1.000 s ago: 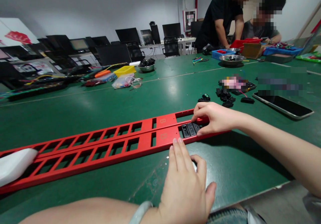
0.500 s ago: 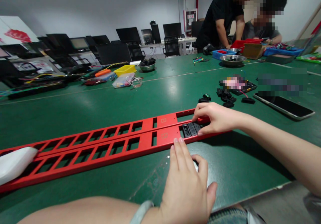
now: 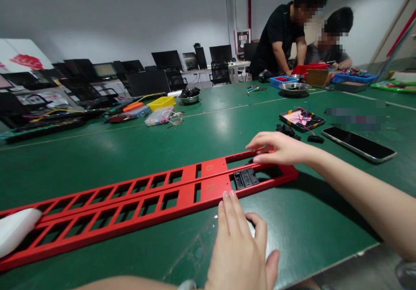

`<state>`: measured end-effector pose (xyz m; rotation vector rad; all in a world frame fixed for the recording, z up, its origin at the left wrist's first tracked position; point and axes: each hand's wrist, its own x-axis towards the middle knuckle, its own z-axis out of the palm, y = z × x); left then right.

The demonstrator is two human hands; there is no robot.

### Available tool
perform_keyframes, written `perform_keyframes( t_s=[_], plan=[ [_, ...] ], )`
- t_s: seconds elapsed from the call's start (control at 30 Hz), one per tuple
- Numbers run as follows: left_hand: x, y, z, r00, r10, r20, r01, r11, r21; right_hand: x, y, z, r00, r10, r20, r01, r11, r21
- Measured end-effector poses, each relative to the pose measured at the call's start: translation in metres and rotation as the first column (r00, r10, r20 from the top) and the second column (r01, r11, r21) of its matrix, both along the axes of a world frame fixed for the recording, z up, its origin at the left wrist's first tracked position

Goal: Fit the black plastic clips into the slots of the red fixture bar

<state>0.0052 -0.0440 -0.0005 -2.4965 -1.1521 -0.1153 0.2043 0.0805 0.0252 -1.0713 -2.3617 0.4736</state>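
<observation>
Two long red slotted frames lie side by side on the green table, marked with a letter near their right part. Several small black plastic modules sit together in the nearer frame's large opening. My left hand has its fingers stretched out, the tips at the near edge of that frame beside the modules. Above the right end of the frames hovers my right hand, thumb and fingers apart, nothing visible between them. It partly hides the farther frame's opening.
White foam covers the frames' left end. Loose black parts, a box with wires and a phone lie behind my right hand. Metal bowls and bins stand farther back, near two people.
My right hand has let go of the black modules and lifted back off them, its fingers now over the farther frame. My left hand stays at the frame's edge. The camera view has tilted slightly.
</observation>
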Motion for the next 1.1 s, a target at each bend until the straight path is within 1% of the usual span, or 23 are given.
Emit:
perform_keyframes(
  t_s=[0.03,0.07,0.1,0.13,0.17,0.23,0.3,0.37,0.47,0.6,0.67,0.73,0.83,0.93,1.03,1.1],
  plan=[
    [-0.001,0.001,-0.001,1.000,-0.006,-0.003,0.006,1.000,0.017,0.008,0.007,-0.002,0.992,-0.119,-0.050,0.122,0.991,0.057],
    [-0.002,0.002,-0.002,1.000,-0.013,-0.006,0.013,0.999,0.032,0.016,0.014,-0.005,0.970,-0.230,-0.078,0.238,0.964,0.117],
    [-0.003,0.003,-0.003,1.000,-0.021,-0.012,0.022,0.999,0.044,0.024,0.021,-0.008,0.948,-0.309,-0.079,0.319,0.930,0.181],
    [-0.004,0.003,-0.003,1.000,-0.025,-0.017,0.026,0.998,0.057,0.031,0.027,-0.012,0.935,-0.351,-0.058,0.354,0.902,0.247],
    [-0.004,0.004,-0.004,0.999,-0.025,-0.021,0.026,0.997,0.067,0.036,0.032,-0.016,0.935,-0.354,-0.018,0.343,0.892,0.294],
    [-0.004,0.004,-0.005,1.000,-0.019,-0.025,0.021,0.996,0.083,0.042,0.039,-0.023,0.957,-0.277,0.083,0.238,0.918,0.316],
    [-0.004,0.005,-0.006,1.000,0.000,-0.023,0.002,0.996,0.089,0.042,0.042,-0.030,0.971,-0.186,0.147,0.140,0.950,0.279],
    [-0.003,0.005,-0.005,1.000,-0.002,-0.017,0.004,0.996,0.086,0.039,0.045,-0.035,0.974,-0.156,0.162,0.114,0.963,0.243],
    [-0.002,0.005,-0.005,1.000,-0.024,-0.002,0.024,0.996,0.083,0.034,0.053,-0.040,0.962,-0.205,0.178,0.170,0.966,0.194],
    [-0.001,0.004,-0.006,1.000,-0.009,0.019,0.007,0.997,0.080,0.028,0.064,-0.044,0.922,-0.352,0.163,0.326,0.931,0.166],
    [-0.001,0.003,-0.006,1.000,-0.008,0.005,0.007,0.997,0.070,0.024,0.066,-0.045,0.905,-0.395,0.155,0.376,0.916,0.140],
    [-0.001,0.002,-0.005,1.000,0.003,-0.013,-0.002,0.998,0.058,0.021,0.067,-0.045,0.904,-0.397,0.159,0.380,0.916,0.127],
    [0.000,0.002,-0.002,1.000,0.019,-0.024,-0.018,0.999,0.039,0.019,0.064,-0.047,0.909,-0.394,0.137,0.366,0.911,0.190],
    [0.000,0.002,0.000,1.000,0.012,-0.028,-0.011,0.999,0.033,0.022,0.064,-0.050,0.896,-0.433,0.098,0.401,0.884,0.241],
    [0.000,0.001,0.000,1.000,0.004,-0.030,-0.003,1.000,0.026,0.025,0.066,-0.055,0.870,-0.484,0.091,0.458,0.863,0.212],
    [0.000,-0.001,-0.002,0.999,0.015,-0.029,-0.015,1.000,0.018,0.026,0.069,-0.057,0.841,-0.534,0.082,0.515,0.839,0.177]
  ],
)
